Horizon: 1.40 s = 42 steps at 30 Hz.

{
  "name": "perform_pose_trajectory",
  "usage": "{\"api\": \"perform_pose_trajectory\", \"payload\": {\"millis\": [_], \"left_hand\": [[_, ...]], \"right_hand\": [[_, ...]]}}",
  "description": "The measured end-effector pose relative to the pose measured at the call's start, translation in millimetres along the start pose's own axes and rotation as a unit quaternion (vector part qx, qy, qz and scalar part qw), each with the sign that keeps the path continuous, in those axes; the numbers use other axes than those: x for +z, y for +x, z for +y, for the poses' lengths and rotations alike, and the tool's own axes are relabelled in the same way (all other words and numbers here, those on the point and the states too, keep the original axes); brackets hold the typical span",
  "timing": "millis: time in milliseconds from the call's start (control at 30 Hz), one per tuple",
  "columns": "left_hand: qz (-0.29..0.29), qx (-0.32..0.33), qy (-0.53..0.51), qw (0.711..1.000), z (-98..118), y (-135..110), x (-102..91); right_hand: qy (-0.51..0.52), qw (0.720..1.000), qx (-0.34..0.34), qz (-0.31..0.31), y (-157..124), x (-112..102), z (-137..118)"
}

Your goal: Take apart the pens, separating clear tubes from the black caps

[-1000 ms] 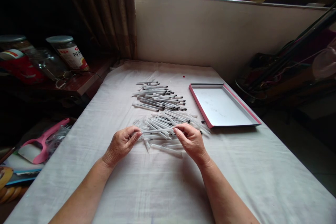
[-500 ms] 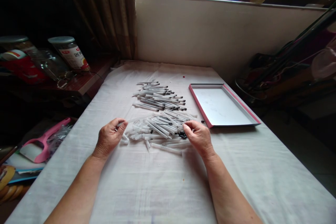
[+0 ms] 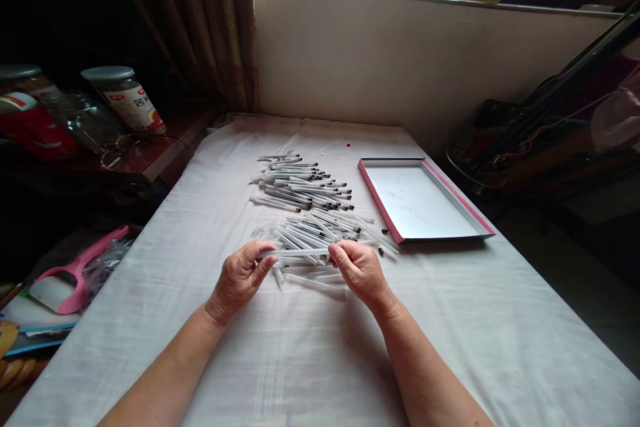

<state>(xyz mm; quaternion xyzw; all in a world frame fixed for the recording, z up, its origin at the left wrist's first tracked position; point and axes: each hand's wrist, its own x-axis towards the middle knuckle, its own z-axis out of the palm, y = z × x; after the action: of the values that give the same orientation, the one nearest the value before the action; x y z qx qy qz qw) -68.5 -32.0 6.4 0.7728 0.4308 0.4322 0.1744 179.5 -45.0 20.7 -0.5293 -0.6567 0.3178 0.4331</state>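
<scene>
My left hand (image 3: 245, 273) pinches a translucent white pen barrel (image 3: 303, 253) by its left end, thumb and fingers closed. The barrel lies level above the table, its right end meeting the closed fingertips of my right hand (image 3: 357, 270). Whatever small thing those right fingers may hold is hidden. Just behind and below is a loose heap of similar pen barrels (image 3: 300, 235). Small black pieces, such as a black end plug (image 3: 381, 251), lie right of my right hand. Farther back, pens with black ends (image 3: 310, 187) rest in a rough stack.
A shallow pink-edged box lid (image 3: 380, 200) sits at the right of the cloth-covered table (image 3: 300, 360). Jars, one with a label (image 3: 133, 103), and glasses (image 3: 115, 150) stand on a dark side cabinet at left. A pink-handled tool (image 3: 80, 273) lies below it. Wall and window are behind.
My left hand has moved right with the pen barrel, and my right hand has moved left from the black plugs. The two hands now meet along the barrel. A few barrels at the heap's right have shifted.
</scene>
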Motion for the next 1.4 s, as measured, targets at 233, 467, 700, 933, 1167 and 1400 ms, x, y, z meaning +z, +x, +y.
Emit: {"api": "perform_pose_trajectory", "payload": {"millis": [233, 467, 700, 933, 1167, 1400], "left_hand": [[-0.071, 0.003, 0.036, 0.997, 6, 5, -4.2], [-0.118, -0.246, -0.199, 0.941, -7, 13, -20.5], [0.050, -0.183, -0.068, 0.980, -21, 14, -23.7], [0.019, -0.038, 0.104, 0.994, -32, 9, -17.3], [0.014, -0.056, 0.056, 0.997, -34, 8, -14.6], [0.038, -0.112, -0.001, 0.993, -33, 8, -12.0]], "right_hand": [[0.079, 0.996, -0.007, 0.035, 1, 3, -7], [0.075, 0.986, -0.053, 0.136, 1, -17, 7], [-0.066, 0.962, 0.039, 0.262, 10, -29, 40], [-0.228, 0.954, 0.038, 0.189, 7, -22, 46], [-0.307, 0.942, -0.001, 0.135, 31, -15, 21], [-0.438, 0.894, -0.003, -0.089, 90, 30, -15]]}}
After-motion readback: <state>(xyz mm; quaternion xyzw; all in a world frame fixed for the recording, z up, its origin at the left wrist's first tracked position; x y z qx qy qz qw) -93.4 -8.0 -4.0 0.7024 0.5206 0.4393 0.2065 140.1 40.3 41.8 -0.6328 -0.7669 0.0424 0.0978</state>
